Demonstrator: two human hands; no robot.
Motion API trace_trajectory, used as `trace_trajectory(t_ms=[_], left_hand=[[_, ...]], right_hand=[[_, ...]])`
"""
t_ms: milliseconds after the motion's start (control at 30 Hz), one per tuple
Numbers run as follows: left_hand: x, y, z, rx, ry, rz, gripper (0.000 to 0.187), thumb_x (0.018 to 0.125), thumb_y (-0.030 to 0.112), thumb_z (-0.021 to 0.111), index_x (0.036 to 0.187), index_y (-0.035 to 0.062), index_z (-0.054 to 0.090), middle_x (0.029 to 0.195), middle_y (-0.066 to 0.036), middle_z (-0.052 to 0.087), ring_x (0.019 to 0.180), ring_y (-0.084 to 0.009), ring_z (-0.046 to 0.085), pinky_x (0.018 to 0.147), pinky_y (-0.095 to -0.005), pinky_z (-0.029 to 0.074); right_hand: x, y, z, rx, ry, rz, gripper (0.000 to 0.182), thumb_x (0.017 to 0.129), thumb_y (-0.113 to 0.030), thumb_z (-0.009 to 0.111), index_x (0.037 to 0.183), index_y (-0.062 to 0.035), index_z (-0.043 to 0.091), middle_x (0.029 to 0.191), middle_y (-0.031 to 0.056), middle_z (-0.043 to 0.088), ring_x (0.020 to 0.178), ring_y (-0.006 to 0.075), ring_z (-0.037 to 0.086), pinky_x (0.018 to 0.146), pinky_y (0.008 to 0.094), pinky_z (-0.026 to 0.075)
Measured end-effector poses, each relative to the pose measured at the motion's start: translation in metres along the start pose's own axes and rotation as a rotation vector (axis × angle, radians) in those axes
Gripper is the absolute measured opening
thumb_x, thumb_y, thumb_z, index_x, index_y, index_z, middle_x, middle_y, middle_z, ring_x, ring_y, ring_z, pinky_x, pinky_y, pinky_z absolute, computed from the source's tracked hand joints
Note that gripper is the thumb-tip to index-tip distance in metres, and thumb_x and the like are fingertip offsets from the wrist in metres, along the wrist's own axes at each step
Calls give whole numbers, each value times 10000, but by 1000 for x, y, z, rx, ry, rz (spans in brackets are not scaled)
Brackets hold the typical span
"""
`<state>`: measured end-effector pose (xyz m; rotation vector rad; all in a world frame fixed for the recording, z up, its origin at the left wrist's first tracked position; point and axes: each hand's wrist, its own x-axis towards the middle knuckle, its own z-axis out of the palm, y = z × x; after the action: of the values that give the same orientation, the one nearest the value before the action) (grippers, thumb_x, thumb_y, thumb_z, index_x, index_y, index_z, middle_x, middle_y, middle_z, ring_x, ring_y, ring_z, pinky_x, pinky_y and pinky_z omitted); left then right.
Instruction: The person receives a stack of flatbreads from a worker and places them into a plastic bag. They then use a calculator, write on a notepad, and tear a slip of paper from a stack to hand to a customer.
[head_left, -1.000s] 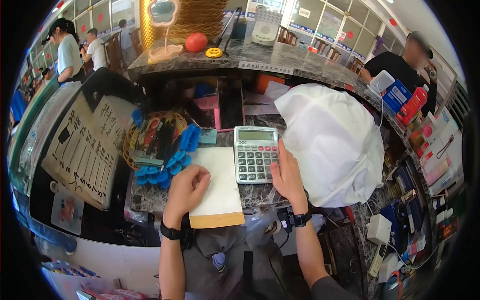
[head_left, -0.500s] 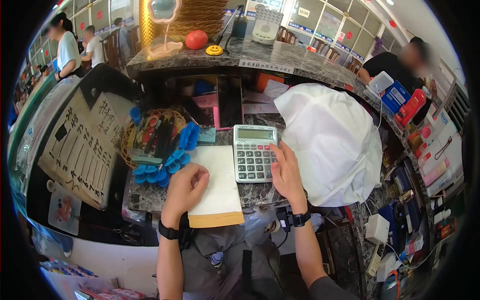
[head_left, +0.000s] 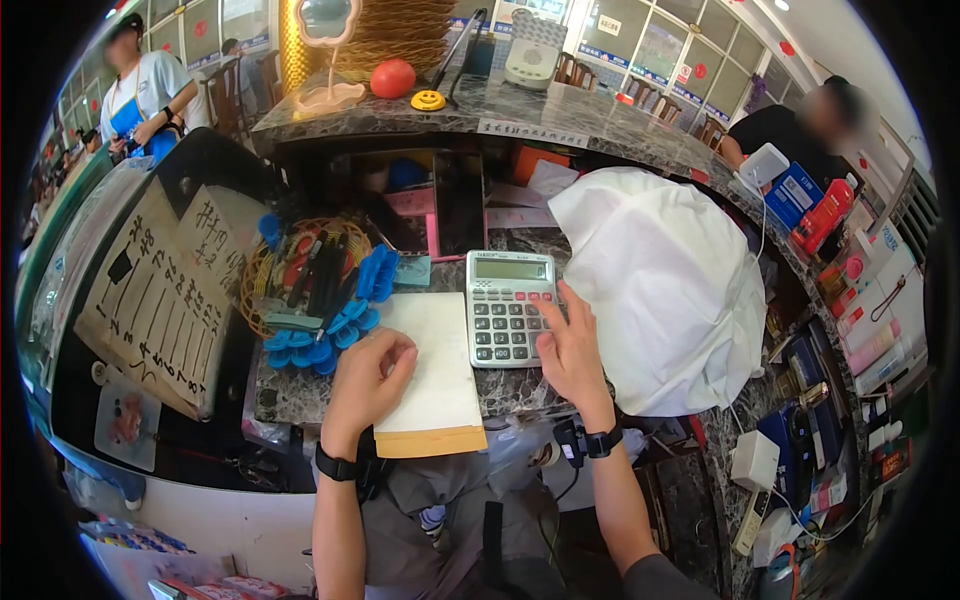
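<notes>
A silver calculator [head_left: 509, 310] lies on the dark marbled counter, its screen at the far end. Over the right side of its keys reaches my right hand [head_left: 574, 355], index finger stretched forward and thumb apart, holding nothing. My left hand [head_left: 372, 380] rests loosely curled at the left edge of a white paper pad [head_left: 437, 375], with nothing showing in the fingers. The pad sits left of the calculator, and its yellow-brown bottom strip overhangs the counter's near edge.
Blue clips [head_left: 340, 325] hang around a wicker basket [head_left: 262, 285] of pens at left. To the right bulges a white cloth [head_left: 665, 290] over something hidden. A handwritten card [head_left: 150, 300] stands at far left. One person [head_left: 150, 90] stands beyond; another [head_left: 790, 130] is at right.
My right hand has shifted slightly, its fingers more spread over the keys. My left hand stays put. The person at far left has turned towards the counter, with a blue item now visible.
</notes>
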<state>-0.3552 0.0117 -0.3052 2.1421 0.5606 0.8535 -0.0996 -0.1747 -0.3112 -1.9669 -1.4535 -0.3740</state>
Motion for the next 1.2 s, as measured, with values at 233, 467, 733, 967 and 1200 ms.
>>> trace_trajectory(t_ms=[233, 467, 733, 967, 1200], left_hand=[[0, 1, 0, 11, -4, -8, 135, 946, 148, 726, 989, 21, 733, 814, -105, 691, 655, -223, 622, 594, -338, 461], [0, -1, 2, -9, 21, 21, 122, 939, 120, 728, 980, 5, 728, 787, -97, 674, 634, -194, 593, 583, -324, 439], [-1, -1, 1, 21, 5, 8, 127, 940, 132, 731, 982, 12, 727, 815, -110, 704, 653, -227, 641, 596, -332, 472], [0, 0, 1, 4, 6, 2, 110, 936, 112, 732, 975, 9, 727, 800, -109, 693, 644, -210, 630, 590, -322, 460], [0, -1, 1, 8, 10, 15, 110, 933, 109, 733, 971, 6, 725, 794, -107, 681, 636, -213, 619, 589, -326, 456]], right_hand=[[0, 1, 2, -5, 148, 105, 509, 1087, -472, 521, 1344, -46, 627, 1452, 299, 517, 1321, 494, 495, 1139, 551, 384], [4, 1, 0, 7, 101, -7, 451, 1017, -422, 658, 1244, -34, 704, 1465, 284, 537, 1339, 463, 498, 1123, 535, 401], [3, -1, 0, -49, 112, -42, 390, 945, -387, 755, 1118, -37, 780, 1451, 249, 574, 1336, 429, 506, 1102, 516, 415], [3, 0, 0, -33, 103, -35, 403, 942, -394, 762, 1115, -31, 781, 1434, 233, 592, 1324, 420, 513, 1083, 506, 421], [3, 0, -1, -29, 103, -37, 411, 953, -380, 748, 1169, -31, 770, 1447, 243, 582, 1326, 426, 511, 1097, 514, 416]])
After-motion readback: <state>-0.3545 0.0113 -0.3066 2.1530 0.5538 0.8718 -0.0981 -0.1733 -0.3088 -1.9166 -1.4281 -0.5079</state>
